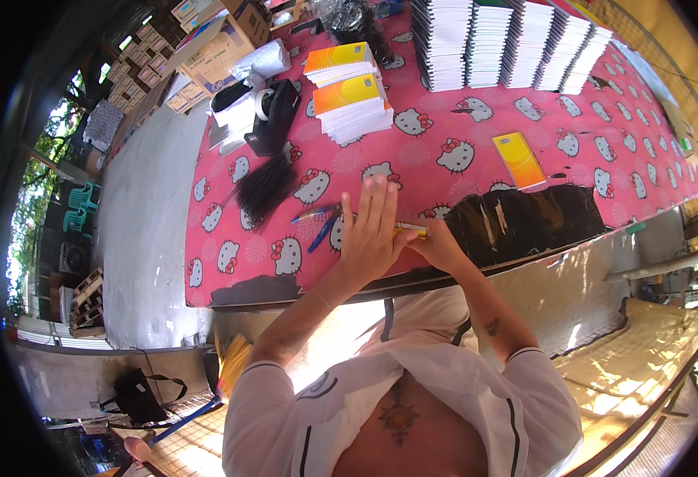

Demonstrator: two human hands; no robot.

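Note:
Near the front edge of the table, my right hand [438, 243] is closed around a small yellow-edged notebook [411, 229], most of which my hands hide. My left hand [371, 230] lies against it with its fingers stretched out flat. Just left of that hand are pliers with blue handles [319, 235], partly covered by my fingers. A bundle of black spiral binding coils [264, 191] rests farther left. To the right, a single yellow-orange spiral notebook [519, 160] lies flat on the table.
Two piles of yellow-orange notebooks [353, 107] stand beyond my hands. Tall stacks of spiral notebooks [484, 48] line the back right. A black tape dispenser [274, 119] stands at the left. The pink patterned tablecloth [424, 159] is torn along the front, baring dark board [523, 222].

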